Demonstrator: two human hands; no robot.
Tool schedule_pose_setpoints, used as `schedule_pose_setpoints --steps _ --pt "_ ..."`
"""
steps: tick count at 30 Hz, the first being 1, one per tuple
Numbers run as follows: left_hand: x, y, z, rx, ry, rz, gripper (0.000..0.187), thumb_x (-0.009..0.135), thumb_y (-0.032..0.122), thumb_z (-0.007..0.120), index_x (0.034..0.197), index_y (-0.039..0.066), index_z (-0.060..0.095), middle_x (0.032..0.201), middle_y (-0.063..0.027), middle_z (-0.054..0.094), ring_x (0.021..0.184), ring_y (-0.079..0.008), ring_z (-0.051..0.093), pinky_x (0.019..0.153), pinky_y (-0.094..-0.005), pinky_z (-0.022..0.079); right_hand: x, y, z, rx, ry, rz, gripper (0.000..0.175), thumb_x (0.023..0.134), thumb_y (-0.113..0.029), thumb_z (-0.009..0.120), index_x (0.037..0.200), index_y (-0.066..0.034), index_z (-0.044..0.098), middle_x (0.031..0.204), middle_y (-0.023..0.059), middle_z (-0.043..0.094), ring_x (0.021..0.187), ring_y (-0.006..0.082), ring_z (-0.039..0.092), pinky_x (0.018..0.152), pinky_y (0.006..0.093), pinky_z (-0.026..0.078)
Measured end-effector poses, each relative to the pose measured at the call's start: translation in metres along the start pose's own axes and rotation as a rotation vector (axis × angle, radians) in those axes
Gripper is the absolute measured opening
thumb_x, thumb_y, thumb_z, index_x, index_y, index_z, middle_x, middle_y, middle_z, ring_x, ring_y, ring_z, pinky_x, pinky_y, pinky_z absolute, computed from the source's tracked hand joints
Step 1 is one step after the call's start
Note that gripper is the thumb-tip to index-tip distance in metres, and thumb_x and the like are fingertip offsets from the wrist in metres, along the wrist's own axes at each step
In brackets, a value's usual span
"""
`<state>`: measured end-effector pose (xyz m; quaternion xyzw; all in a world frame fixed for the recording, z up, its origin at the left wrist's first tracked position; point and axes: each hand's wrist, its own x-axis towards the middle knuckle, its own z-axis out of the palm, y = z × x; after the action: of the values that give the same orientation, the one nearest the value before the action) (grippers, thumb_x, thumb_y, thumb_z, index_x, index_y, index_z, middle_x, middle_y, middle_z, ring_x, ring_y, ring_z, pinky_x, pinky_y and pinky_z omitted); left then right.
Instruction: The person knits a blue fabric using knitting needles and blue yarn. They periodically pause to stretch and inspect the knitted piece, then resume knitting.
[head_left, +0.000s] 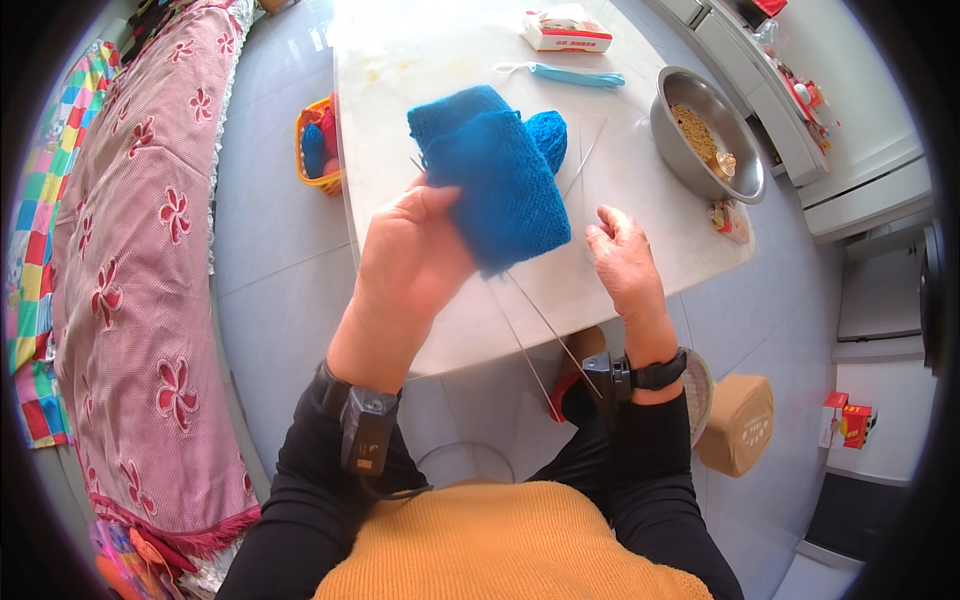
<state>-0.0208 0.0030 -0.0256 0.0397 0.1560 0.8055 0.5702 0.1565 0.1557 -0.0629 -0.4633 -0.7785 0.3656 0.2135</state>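
Observation:
A blue knitted piece (502, 180) is held up over the table, folded, with my left hand (420, 247) gripping its lower left side. Below the knitting, two thin metal knitting needles (556, 335) slant down past the table edge. A short needle tip pokes out at its left, by my left thumb. Behind the piece sits a ball of blue yarn (550, 139), partly covered. Another thin needle (587, 166) shows to the right of the ball. My right hand (621, 255) hovers to the right of the knitting, apart from it, fingers loosely curled; whether it pinches a strand is unclear.
On the white table (420, 345) are a steel basin (667, 142) containing small tan pieces, a blue face mask (574, 75), a tissue box (568, 31) and a small packet (727, 221). Left of it stands a yellow basket (324, 182) of yarn. A stool (739, 424) is at right.

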Motion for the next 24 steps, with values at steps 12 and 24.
schedule_pose_setpoints --steps 12,24 --pt "-0.002 0.006 0.000 -0.052 0.032 -0.013 0.033 0.100 0.017 0.041 0.126 -0.001 0.050 0.124 -0.0144 0.058 0.116 -0.0300 0.054 0.105 -0.0477 0.040 -0.039 -0.045 -0.005 0.131 -0.108 -0.932 0.030 0.074 0.012 0.060 0.102 0.0016 0.066 0.091 0.0136 0.061 0.077 0.0288 0.059 0.067 0.0342 0.050" --pt "0.004 -0.008 -0.004 0.107 0.034 0.061 0.036 0.099 0.015 0.039 0.131 -0.001 0.044 0.128 -0.0170 0.056 0.117 -0.0319 0.056 0.104 -0.0496 0.041 -0.057 -0.049 0.021 -0.246 0.175 -1.167 0.044 0.065 0.011 0.057 0.109 0.0079 0.063 0.113 0.0186 0.058 0.094 0.0362 0.057 0.074 0.0396 0.052"
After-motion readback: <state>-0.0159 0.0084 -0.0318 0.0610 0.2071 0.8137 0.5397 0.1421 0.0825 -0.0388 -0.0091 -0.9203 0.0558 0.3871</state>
